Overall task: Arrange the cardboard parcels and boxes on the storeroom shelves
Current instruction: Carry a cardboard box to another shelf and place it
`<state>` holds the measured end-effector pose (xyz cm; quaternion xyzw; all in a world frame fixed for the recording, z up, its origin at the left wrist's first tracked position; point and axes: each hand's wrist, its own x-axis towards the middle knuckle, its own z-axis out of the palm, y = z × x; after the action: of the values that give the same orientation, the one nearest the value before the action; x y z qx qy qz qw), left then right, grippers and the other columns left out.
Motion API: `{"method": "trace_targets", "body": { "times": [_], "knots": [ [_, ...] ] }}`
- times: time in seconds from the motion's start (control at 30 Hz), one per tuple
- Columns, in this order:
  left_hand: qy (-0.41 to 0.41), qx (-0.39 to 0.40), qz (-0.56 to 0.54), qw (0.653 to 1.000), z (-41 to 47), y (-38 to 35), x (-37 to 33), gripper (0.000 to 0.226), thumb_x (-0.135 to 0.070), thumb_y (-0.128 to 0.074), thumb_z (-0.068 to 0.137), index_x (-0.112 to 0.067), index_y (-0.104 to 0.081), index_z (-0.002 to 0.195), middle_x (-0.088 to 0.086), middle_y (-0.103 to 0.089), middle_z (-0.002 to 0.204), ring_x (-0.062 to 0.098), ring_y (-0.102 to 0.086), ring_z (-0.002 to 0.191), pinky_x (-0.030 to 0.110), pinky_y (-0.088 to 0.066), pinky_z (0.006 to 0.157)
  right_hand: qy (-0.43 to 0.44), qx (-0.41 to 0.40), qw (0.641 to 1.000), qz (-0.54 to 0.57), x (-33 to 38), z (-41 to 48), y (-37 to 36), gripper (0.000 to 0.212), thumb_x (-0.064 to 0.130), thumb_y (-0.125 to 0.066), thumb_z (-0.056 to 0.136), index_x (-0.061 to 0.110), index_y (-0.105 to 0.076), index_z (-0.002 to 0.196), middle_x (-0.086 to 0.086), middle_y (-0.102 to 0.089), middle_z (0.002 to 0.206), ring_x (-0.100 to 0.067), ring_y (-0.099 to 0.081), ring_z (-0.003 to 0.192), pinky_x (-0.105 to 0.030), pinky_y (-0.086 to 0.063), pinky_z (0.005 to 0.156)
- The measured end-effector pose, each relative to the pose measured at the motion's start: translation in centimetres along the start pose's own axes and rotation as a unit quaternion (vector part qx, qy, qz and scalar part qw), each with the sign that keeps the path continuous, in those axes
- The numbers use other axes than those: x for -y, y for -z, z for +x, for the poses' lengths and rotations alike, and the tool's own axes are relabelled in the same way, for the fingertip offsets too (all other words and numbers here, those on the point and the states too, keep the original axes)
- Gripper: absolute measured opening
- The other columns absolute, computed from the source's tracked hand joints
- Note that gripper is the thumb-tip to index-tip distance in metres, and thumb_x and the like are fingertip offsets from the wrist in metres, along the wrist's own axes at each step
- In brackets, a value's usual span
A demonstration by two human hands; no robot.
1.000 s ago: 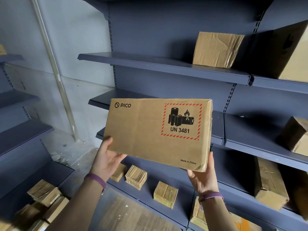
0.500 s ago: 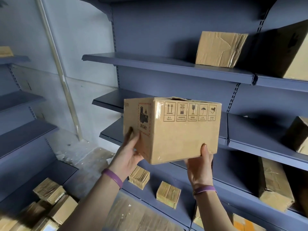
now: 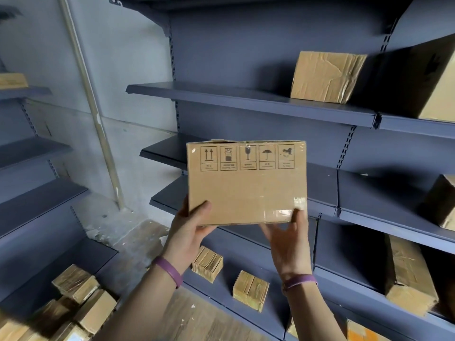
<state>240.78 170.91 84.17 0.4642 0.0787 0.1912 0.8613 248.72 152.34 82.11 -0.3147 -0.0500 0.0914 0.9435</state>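
In front of the shelves (image 3: pixel 270 134), a box (image 3: pixel 246 190) is hanging in mid-air, upright, handling symbols facing the camera, flaps closed, contents not showing. Left hand (image 3: pixel 189 227) is gripping its lower left corner, thumb on the front; right hand (image 3: pixel 288 244) is gripping the lower right corner, thumb over the tape. Upper shelf (image 3: pixel 221 93) is carrying a creased box (image 3: pixel 325 76); bottom shelf (image 3: pixel 246 257) is carrying two small parcels (image 3: pixel 207 264), apart; a parcel pile (image 3: pixel 81 299) is lying lower left
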Motion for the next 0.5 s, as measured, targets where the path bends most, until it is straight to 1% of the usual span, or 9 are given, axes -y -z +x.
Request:
{"method": "trace_targets", "body": {
  "times": [0.07, 0.13, 0.17, 0.23, 0.27, 0.33, 0.4, 0.47, 0.5],
  "knots": [
    [0.005, -0.005, -0.018, 1.000, 0.2, 1.1, -0.3, 0.054, -0.014, -0.077, 0.082, -0.017, -0.059, 0.132, 0.008, -0.071, 0.123, 0.025, -0.067, 0.116, 0.035, -0.060, 0.083, -0.040, -0.008, 0.999, 0.017, 0.2, 0.0, 0.7, 0.063, 0.052, -0.052, 0.091, 0.013, -0.052, 0.140, -0.013, -0.062, 0.133, -0.038, -0.061, 0.120, -0.058, -0.048, 0.101],
    [0.013, -0.017, -0.031, 0.999, 0.3, 2.2, -0.6, 0.048, -0.014, -0.067, 0.080, -0.018, -0.061, 0.128, 0.008, -0.072, 0.121, 0.026, -0.066, 0.116, 0.034, -0.061, 0.080, -0.066, -0.037, 0.997, 0.009, 0.4, 0.3, 1.0, 0.083, 0.068, -0.061, 0.072, 0.010, -0.057, 0.131, -0.015, -0.065, 0.126, -0.035, -0.064, 0.115, -0.054, -0.052, 0.097],
    [0.016, -0.022, -0.036, 0.999, 0.4, 2.6, -0.7, 0.045, -0.015, -0.065, 0.080, -0.019, -0.062, 0.125, 0.008, -0.072, 0.120, 0.025, -0.066, 0.115, 0.034, -0.062, 0.079, -0.084, -0.038, 0.996, 0.001, 0.5, 0.5, 0.7, 0.084, 0.070, -0.065, 0.066, 0.011, -0.059, 0.124, -0.014, -0.068, 0.118, -0.031, -0.067, 0.108, -0.049, -0.056, 0.092],
    [0.016, -0.028, -0.046, 0.998, 0.4, 3.3, -0.9, 0.040, -0.016, -0.063, 0.081, -0.018, -0.064, 0.121, 0.007, -0.073, 0.117, 0.025, -0.067, 0.113, 0.035, -0.062, 0.077, -0.120, -0.033, 0.992, -0.018, 0.6, 0.8, 0.3, 0.072, 0.068, -0.062, 0.074, 0.013, -0.061, 0.119, -0.009, -0.074, 0.109, -0.023, -0.072, 0.098, -0.040, -0.060, 0.082],
    [0.018, -0.032, -0.052, 0.998, 0.4, 3.6, -0.9, 0.039, -0.018, -0.062, 0.082, -0.018, -0.064, 0.121, 0.007, -0.073, 0.117, 0.025, -0.067, 0.113, 0.035, -0.062, 0.076, -0.135, -0.024, 0.990, -0.021, 0.5, 1.1, 0.3, 0.067, 0.066, -0.055, 0.081, 0.014, -0.061, 0.124, -0.009, -0.073, 0.116, -0.023, -0.072, 0.100, -0.040, -0.060, 0.083],
    [0.027, -0.038, -0.070, 0.996, 0.5, 4.3, -0.8, 0.041, -0.021, -0.060, 0.084, -0.018, -0.062, 0.124, 0.009, -0.072, 0.118, 0.028, -0.065, 0.115, 0.036, -0.062, 0.077, -0.161, -0.003, 0.987, -0.010, 0.6, 1.4, 0.1, 0.072, 0.065, -0.048, 0.083, 0.016, -0.060, 0.134, -0.013, -0.065, 0.131, -0.028, -0.068, 0.109, -0.045, -0.057, 0.092],
    [0.043, -0.036, -0.094, 0.994, 0.3, 5.0, -0.9, 0.042, -0.023, -0.057, 0.085, -0.018, -0.059, 0.127, 0.010, -0.073, 0.116, 0.029, -0.064, 0.115, 0.038, -0.062, 0.077, -0.197, 0.007, 0.980, 0.022, 0.8, 1.6, 0.0, 0.075, 0.070, -0.049, 0.079, 0.019, -0.062, 0.132, -0.013, -0.064, 0.132, -0.033, -0.066, 0.113, -0.051, -0.049, 0.102],
    [0.056, -0.022, -0.110, 0.992, 0.1, 5.6, -0.9, 0.049, -0.024, -0.055, 0.085, -0.016, -0.055, 0.133, 0.011, -0.074, 0.112, 0.028, -0.069, 0.105, 0.039, -0.063, 0.074, -0.211, 0.012, 0.977, 0.035, 0.9, 1.8, 0.0, 0.068, 0.073, -0.050, 0.084, 0.025, -0.065, 0.130, -0.009, -0.066, 0.129, -0.032, -0.066, 0.112, -0.052, -0.053, 0.096],
    [0.061, -0.020, -0.111, 0.992, 0.1, 5.7, -1.1, 0.053, -0.025, -0.057, 0.085, -0.015, -0.053, 0.137, 0.011, -0.074, 0.111, 0.027, -0.072, 0.101, 0.038, -0.062, 0.072, -0.208, 0.021, 0.977, 0.032, 0.8, 1.9, 0.2, 0.066, 0.072, -0.050, 0.087, 0.028, -0.063, 0.133, -0.007, -0.064, 0.132, -0.032, -0.062, 0.118, -0.052, -0.053, 0.096]
  ]
}}
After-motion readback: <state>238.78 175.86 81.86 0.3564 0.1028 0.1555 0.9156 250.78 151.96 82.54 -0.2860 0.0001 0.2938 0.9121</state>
